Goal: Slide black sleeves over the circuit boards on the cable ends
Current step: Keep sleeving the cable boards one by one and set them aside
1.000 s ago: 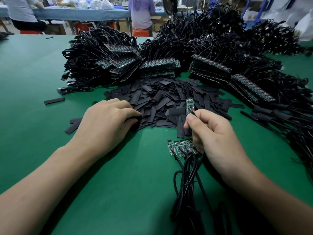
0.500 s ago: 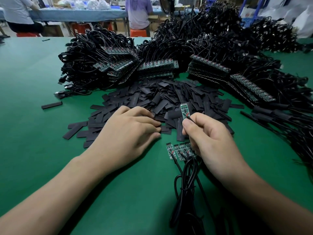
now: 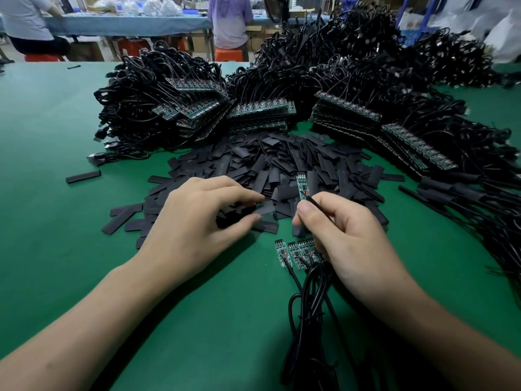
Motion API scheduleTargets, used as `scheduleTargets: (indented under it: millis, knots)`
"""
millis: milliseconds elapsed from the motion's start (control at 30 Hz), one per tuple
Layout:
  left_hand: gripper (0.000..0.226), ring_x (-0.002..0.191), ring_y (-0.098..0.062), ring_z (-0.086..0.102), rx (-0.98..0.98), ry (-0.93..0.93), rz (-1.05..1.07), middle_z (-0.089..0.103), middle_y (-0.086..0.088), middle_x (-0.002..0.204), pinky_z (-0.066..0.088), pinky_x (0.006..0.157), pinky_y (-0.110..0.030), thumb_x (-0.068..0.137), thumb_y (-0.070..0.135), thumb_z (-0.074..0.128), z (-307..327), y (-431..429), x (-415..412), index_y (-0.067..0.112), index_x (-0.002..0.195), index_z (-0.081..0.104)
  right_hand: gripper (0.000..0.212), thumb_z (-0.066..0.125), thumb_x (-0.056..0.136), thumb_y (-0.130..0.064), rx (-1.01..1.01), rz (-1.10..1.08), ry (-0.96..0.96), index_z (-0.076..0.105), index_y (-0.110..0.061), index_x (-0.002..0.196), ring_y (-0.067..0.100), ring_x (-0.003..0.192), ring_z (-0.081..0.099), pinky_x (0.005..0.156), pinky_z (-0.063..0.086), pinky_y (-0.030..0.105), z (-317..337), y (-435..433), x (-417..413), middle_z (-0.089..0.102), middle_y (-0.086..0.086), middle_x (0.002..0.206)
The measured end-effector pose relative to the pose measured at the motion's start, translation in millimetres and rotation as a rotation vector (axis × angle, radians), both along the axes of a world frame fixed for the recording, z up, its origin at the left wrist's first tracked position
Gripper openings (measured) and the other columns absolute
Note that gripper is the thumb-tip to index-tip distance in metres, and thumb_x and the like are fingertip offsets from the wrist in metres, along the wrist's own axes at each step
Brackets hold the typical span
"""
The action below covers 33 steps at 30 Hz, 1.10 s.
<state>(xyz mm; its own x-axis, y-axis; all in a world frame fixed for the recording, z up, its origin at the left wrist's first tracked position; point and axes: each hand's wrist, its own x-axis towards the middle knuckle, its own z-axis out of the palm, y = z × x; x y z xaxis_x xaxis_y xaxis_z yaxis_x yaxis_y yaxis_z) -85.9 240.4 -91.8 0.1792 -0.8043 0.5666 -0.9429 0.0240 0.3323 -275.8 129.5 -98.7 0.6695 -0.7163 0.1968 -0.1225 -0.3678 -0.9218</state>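
A single circuit board (image 3: 302, 187) is held upright by the right hand (image 3: 352, 244), whose grip is pinched at the board's lower end, where the thin black cable (image 3: 321, 208) joins, above the near edge of the pile of black sleeves (image 3: 282, 165) on the green surface (image 3: 56, 136). The left hand (image 3: 197, 221) is laid palm-down on that edge, thumb and forefinger tips set either side of one sleeve (image 3: 265, 211); whether this grip is closed on it cannot be told. A row of bare circuit boards (image 3: 298, 251) is laid just beside the right hand, with their cable bundle (image 3: 310, 306) run toward the viewer.
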Motion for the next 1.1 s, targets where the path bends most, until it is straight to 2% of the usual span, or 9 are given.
scheduleTargets:
  millis: [67,133,167,267,400,533,633,833,1100]
  knots:
    - [0.025,0.089,-0.015,0.069,-0.058,0.047,-0.043,0.073,0.009,0.100,0.056,0.082,-0.041,0.084,0.029,0.076,1.9,4.2,-2.8,0.022,0.108,0.079,0.054,0.052,0.091,-0.059,-0.022,0.001,-0.002,0.062,-0.005,0.091,0.015,0.055,0.031,0.055,0.025,0.035,0.1,0.5,0.4,0.034,0.000,0.059]
    - [0.025,0.090,-0.011,0.069,-0.096,0.057,-0.097,0.072,0.008,0.101,0.056,0.081,-0.036,0.085,0.027,0.078,3.3,6.9,-8.4,0.019,0.108,0.079,0.064,0.052,0.088,-0.062,-0.042,0.018,0.020,0.059,0.001,0.095,0.026,0.063,0.039,0.061,0.037,0.048,0.4,0.7,1.2,0.045,0.019,0.070]
    - [0.024,0.090,-0.009,0.069,-0.112,0.058,-0.121,0.072,0.007,0.101,0.056,0.082,-0.032,0.085,0.026,0.078,3.9,7.5,-11.8,0.018,0.107,0.079,0.065,0.053,0.088,-0.062,-0.037,0.030,0.035,0.059,0.002,0.096,0.025,0.066,0.042,0.067,0.042,0.052,1.2,1.0,1.6,0.049,0.024,0.078]
    - [0.023,0.090,-0.006,0.067,-0.128,0.056,-0.163,0.070,0.006,0.100,0.052,0.085,-0.018,0.086,0.022,0.077,3.6,6.8,-19.0,0.014,0.107,0.079,0.050,0.057,0.091,-0.051,0.016,0.073,0.046,0.062,-0.001,0.095,0.019,0.068,0.042,0.072,0.045,0.057,2.5,0.4,2.9,0.050,0.027,0.081]
    - [0.026,0.086,-0.008,0.066,-0.118,0.012,-0.161,0.069,0.004,0.097,0.052,0.082,-0.019,0.086,0.027,0.079,1.9,5.6,-21.5,0.014,0.109,0.079,0.038,0.059,0.091,-0.046,0.013,0.106,0.031,0.066,-0.010,0.098,0.027,0.065,0.045,0.071,0.046,0.060,1.5,1.2,3.7,0.051,0.029,0.081]
    - [0.023,0.085,-0.005,0.066,-0.126,0.049,-0.140,0.070,0.006,0.095,0.052,0.082,-0.018,0.085,0.030,0.078,3.0,7.3,-18.2,0.017,0.103,0.081,0.049,0.054,0.089,-0.060,-0.013,0.114,0.012,0.063,-0.011,0.094,0.025,0.059,0.034,0.057,0.031,0.049,1.4,1.3,1.3,0.036,0.014,0.069]
    - [0.020,0.088,-0.003,0.067,-0.125,0.123,-0.108,0.071,0.009,0.095,0.051,0.083,-0.017,0.084,0.031,0.080,4.3,11.6,-12.0,0.019,0.101,0.081,0.050,0.046,0.089,-0.064,0.060,0.117,-0.025,0.061,-0.016,0.084,0.017,0.057,0.032,0.060,0.028,0.044,2.9,-3.2,-1.5,0.032,0.001,0.063]
    - [0.015,0.090,-0.005,0.069,-0.114,0.195,-0.084,0.073,0.009,0.096,0.053,0.084,-0.022,0.084,0.024,0.081,5.6,13.1,-6.7,0.021,0.099,0.081,0.048,0.048,0.093,-0.055,-0.079,0.226,0.079,0.039,-0.012,0.074,0.014,0.060,0.031,0.059,0.029,0.047,5.9,-4.3,-3.4,0.032,-0.004,0.065]
    - [0.016,0.093,-0.007,0.068,-0.044,0.166,-0.150,0.072,0.008,0.099,0.049,0.085,-0.017,0.089,0.024,0.076,7.0,15.1,-4.0,0.020,0.103,0.081,0.044,0.050,0.091,-0.055,-0.073,0.340,0.145,0.045,-0.017,0.071,0.012,0.058,0.032,0.058,0.027,0.042,5.9,-5.2,-5.9,0.034,-0.008,0.063]
